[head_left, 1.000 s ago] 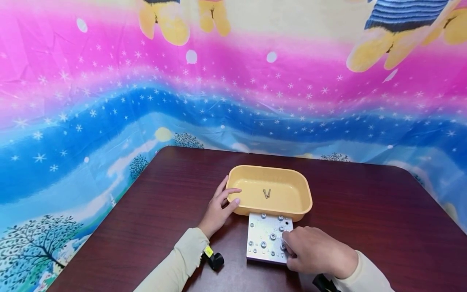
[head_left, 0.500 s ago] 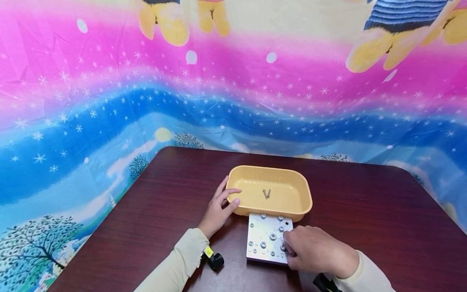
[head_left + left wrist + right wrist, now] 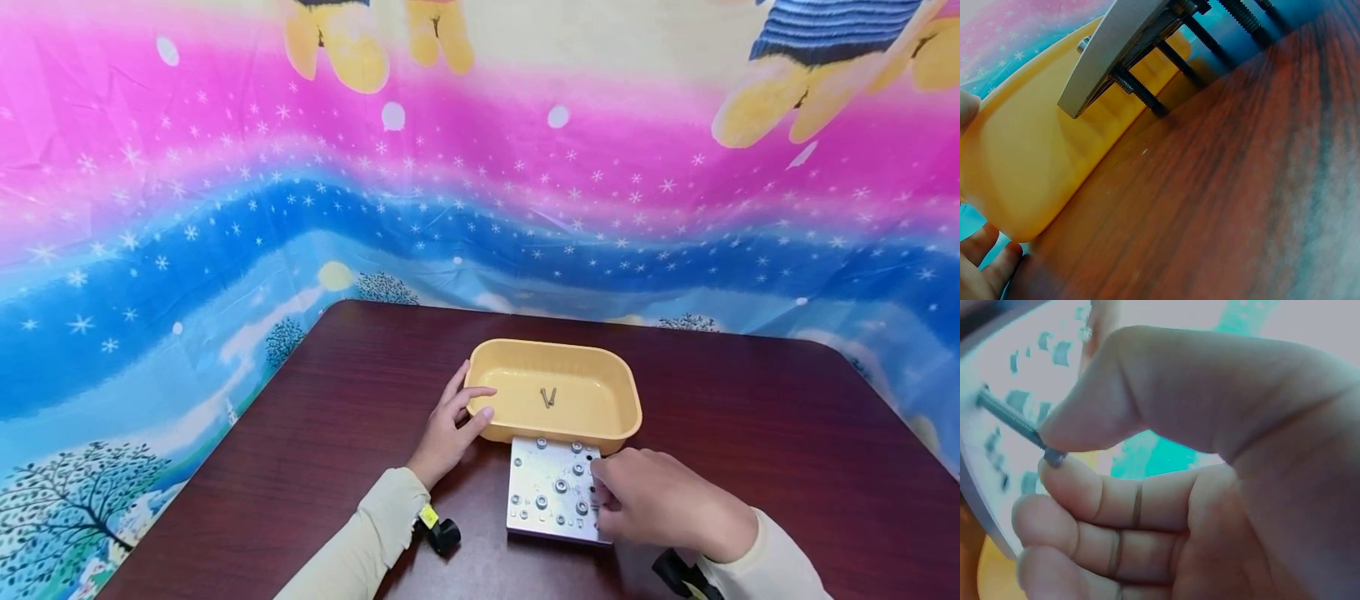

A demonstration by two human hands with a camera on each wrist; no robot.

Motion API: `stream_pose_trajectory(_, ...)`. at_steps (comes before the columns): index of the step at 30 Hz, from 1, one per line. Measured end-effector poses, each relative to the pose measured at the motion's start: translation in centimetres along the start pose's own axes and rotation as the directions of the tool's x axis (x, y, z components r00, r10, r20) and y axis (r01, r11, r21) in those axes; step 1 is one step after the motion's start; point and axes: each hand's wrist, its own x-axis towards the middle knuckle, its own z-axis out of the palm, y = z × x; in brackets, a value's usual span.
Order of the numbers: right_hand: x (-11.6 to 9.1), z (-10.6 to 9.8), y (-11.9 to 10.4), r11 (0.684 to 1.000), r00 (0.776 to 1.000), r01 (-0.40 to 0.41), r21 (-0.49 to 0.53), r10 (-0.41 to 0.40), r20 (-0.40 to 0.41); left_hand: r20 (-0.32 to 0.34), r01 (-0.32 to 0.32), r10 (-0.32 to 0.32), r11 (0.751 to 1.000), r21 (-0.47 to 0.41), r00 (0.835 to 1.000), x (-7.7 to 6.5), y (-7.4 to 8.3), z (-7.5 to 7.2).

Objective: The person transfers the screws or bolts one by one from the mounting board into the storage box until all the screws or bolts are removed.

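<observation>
My left hand (image 3: 444, 437) holds the left end of a yellow plastic bin (image 3: 600, 396), thumb and index finger over the rim, other fingers outside. Against the bin's near side stands a square silver metal plate (image 3: 528, 479) fitted with several socket-head screws. In the left wrist view, threaded shanks (image 3: 1141, 94) stick out beneath the raised plate (image 3: 1107, 62). My right hand (image 3: 663, 504) is at the plate's right edge. Between thumb and index fingertip it pinches a screw (image 3: 1013, 419) by the head, its threaded end pointing at the plate face. Its other fingers are curled.
Two loose screws (image 3: 548, 397) lie on the bin's floor. Dark holes show along the plate's right side. The brown wooden table (image 3: 750, 417) reaches back to a printed cloth backdrop (image 3: 480, 167).
My right hand has shifted slightly up and right in the head view, uncovering more of the plate's right edge and a hole there. Left hand, bin and plate have stayed put.
</observation>
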Motion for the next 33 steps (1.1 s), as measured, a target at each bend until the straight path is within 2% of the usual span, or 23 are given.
stream_pose_trajectory(4,-0.3,-1.0,0.3,1.000,0.998,-0.005,-0.016,0.004,-0.055,-0.004,-0.006,0.006,1.000,0.006,1.000,0.1,-0.2,0.0)
stream_pose_trajectory(10,-0.5,-2.0,0.9,0.999,0.988,0.008,-0.046,-0.015,-0.153,-0.015,-0.019,0.019,1.000,0.024,1.000,0.6,-2.5,0.2)
stream_pose_trajectory(14,-0.5,-2.3,1.3,0.999,0.984,0.037,-0.012,-0.038,-0.174,-0.010,-0.009,0.009,0.999,0.032,1.000,0.7,-3.5,0.1)
stream_pose_trajectory(24,0.0,-2.7,2.0,0.992,0.981,0.077,0.097,-0.058,-0.185,0.001,0.032,-0.032,0.999,0.031,0.999,0.6,-3.7,0.0)
stream_pose_trajectory(29,0.8,-2.9,2.4,0.987,0.971,0.082,0.138,-0.047,-0.236,-0.008,0.012,-0.012,1.000,0.022,1.000,0.6,-3.6,0.1)
stream_pose_trajectory(33,1.7,-2.7,2.9,0.982,0.964,0.050,0.185,0.002,-0.267,-0.010,-0.008,0.009,0.999,0.031,1.000,0.7,-3.6,0.3)
